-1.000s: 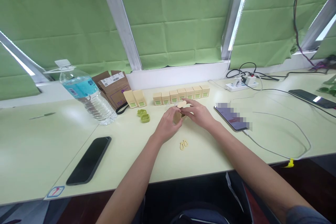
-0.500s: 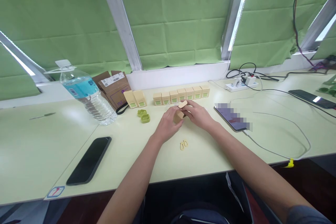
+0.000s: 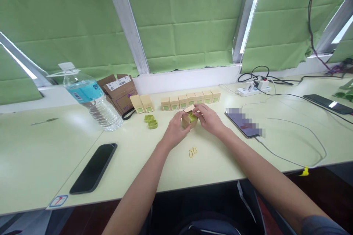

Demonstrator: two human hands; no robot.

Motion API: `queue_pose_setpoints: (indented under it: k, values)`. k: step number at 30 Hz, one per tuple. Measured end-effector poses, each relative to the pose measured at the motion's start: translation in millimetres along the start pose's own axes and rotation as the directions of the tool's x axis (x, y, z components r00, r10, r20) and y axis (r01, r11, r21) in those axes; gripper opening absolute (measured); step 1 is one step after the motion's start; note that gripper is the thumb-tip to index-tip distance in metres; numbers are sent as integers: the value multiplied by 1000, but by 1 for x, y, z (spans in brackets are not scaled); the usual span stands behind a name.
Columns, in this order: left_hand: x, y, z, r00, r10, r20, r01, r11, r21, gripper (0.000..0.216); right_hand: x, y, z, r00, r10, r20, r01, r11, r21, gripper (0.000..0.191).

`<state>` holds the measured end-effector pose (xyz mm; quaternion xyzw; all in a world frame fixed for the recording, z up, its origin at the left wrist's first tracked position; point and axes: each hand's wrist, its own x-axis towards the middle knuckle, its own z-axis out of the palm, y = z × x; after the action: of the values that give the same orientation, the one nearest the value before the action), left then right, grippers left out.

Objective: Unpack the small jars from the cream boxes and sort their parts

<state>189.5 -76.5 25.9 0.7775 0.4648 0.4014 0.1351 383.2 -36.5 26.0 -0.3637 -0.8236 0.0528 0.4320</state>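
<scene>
A small cardboard box [image 3: 188,122] is held upright in my left hand [image 3: 175,129], thumb on the near side. Its lid flap [image 3: 189,109] stands raised. A small green plastic case [image 3: 192,117] shows in the box's opening. My right hand [image 3: 210,120] has its thumb and fingers closed on the green case at the box's mouth; the fingertips partly cover it. Two pale yellow loops [image 3: 193,152] lie on the table nearer to me. To the left of my hands sit two similar green pieces [image 3: 152,124].
Several small boxes [image 3: 191,100] stand in a row behind my hands, with two open-lidded boxes [image 3: 143,104] to their left. A water bottle [image 3: 95,99], a larger carton [image 3: 120,93], a black phone [image 3: 93,169], a charging phone [image 3: 244,123] and a power strip [image 3: 253,89] surround the area.
The box's flap has lifted and tilted back, and the green case inside has come into view. My right fingers have moved from the flap to the case. My left hand stays on the box.
</scene>
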Motion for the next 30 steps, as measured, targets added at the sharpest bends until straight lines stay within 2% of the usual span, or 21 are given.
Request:
queue_pose_setpoints:
  k: [8,15,23,26,30]
  values:
    - [-1,-3,2,999,-50,-14,49,998,-38,40,2,3,0,996,-7,-88,18,992,122,21]
    - [1,-5,2,999,-40,-33,39,998,-42,43,0,3,1,983,160,-91,-127,948,292,28]
    - [2,-11,2,997,-30,-71,31,1000,5,41,1,1,-1,960,231,-156,-160,915,371,31]
    - [3,-14,2,996,-12,-92,15,999,33,40,2,3,1,941,315,-120,-226,853,471,35]
    - [3,-15,2,994,-9,-113,17,998,65,37,5,2,3,902,432,-19,-311,677,667,40]
